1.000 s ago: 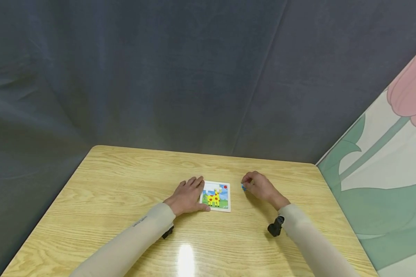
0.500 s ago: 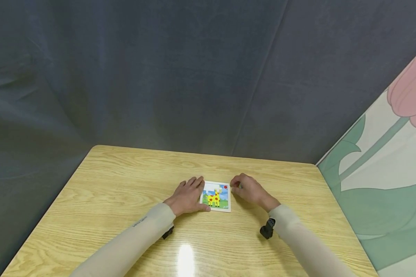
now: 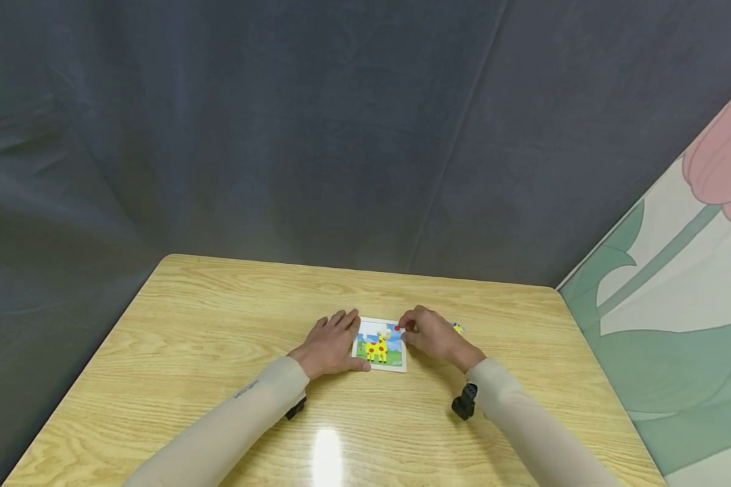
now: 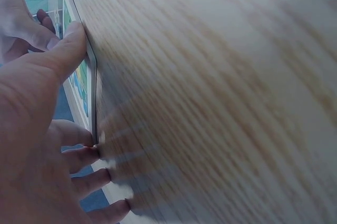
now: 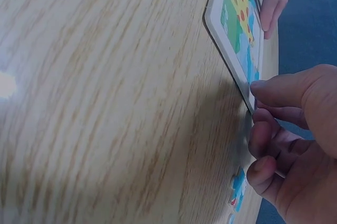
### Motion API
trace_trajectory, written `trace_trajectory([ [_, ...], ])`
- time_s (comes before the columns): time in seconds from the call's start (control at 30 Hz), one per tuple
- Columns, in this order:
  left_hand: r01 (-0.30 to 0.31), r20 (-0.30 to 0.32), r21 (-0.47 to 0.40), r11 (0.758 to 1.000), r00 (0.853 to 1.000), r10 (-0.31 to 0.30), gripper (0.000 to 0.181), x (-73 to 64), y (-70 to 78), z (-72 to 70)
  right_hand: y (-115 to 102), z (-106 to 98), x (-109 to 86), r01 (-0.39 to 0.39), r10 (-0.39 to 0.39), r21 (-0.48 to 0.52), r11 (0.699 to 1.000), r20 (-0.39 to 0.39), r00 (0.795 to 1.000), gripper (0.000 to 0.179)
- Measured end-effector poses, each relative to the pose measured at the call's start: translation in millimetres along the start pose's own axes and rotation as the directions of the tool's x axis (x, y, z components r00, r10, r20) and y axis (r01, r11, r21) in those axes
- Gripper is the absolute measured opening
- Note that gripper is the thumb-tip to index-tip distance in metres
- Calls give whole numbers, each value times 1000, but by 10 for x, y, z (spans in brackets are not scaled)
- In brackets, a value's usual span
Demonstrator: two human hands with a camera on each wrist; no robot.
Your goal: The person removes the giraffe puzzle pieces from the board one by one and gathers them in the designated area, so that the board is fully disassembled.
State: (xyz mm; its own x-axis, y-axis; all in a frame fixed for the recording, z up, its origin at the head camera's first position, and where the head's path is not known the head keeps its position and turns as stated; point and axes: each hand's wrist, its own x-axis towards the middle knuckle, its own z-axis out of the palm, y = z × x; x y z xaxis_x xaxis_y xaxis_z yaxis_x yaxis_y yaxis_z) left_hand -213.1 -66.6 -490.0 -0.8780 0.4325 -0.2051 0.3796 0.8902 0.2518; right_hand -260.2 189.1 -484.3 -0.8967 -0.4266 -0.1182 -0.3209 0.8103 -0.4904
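A white-framed giraffe jigsaw puzzle (image 3: 390, 369) lies flat on the table, with a pale bare patch at its upper left. My left hand (image 3: 329, 348) rests along the puzzle's left side, fingers extended and thumb on the lower edge. At the upper right corner is my right hand (image 3: 435, 335), its thumb and index finger pinching a small puzzle piece, mostly hidden by the fingers. In the right wrist view the thumb (image 5: 274, 91) reaches over the frame onto the picture. The left wrist view shows the left thumb (image 4: 71, 47) at the frame's edge.
Loose puzzle pieces (image 3: 458, 328), blue and yellow, lie on the wooden table (image 3: 219, 311) just right of the right hand. A dark curtain (image 3: 317, 135) hangs behind the table's far edge. A flower-patterned cloth (image 3: 688, 304) borders the right side.
My right hand has moved left from the loose pieces to the puzzle's upper right corner, uncovering pieces on the table behind it. The left hand has stayed in place.
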Motion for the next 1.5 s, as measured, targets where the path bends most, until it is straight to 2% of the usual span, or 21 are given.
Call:
trace_trajectory([
  [0.27,2,1,-4,1000,1000,-2,104,10,-8,-6,-40,-8,21,30,-30,-28,999,3,1000,17],
  [0.6,12,7,-5,1000,1000,-12,104,1,-4,-31,-138,-19,42,63,-58,-96,993,53,997,30],
  [0.83,11,5,0,1000,1000,-11,104,5,-2,-19,-143,-19,38,60,-57,-60,996,62,996,28],
  [1.07,10,11,10,1000,1000,-10,104,13,5,-7,-132,3,21,61,-60,-20,998,28,998,27],
  [1.3,1,12,15,1000,1000,-2,103,13,0,9,-125,48,28,51,-52,37,998,16,999,36],
  [1.5,-2,5,15,1000,1000,1,103,16,1,13,-114,36,42,64,-64,46,997,-4,998,19],
])
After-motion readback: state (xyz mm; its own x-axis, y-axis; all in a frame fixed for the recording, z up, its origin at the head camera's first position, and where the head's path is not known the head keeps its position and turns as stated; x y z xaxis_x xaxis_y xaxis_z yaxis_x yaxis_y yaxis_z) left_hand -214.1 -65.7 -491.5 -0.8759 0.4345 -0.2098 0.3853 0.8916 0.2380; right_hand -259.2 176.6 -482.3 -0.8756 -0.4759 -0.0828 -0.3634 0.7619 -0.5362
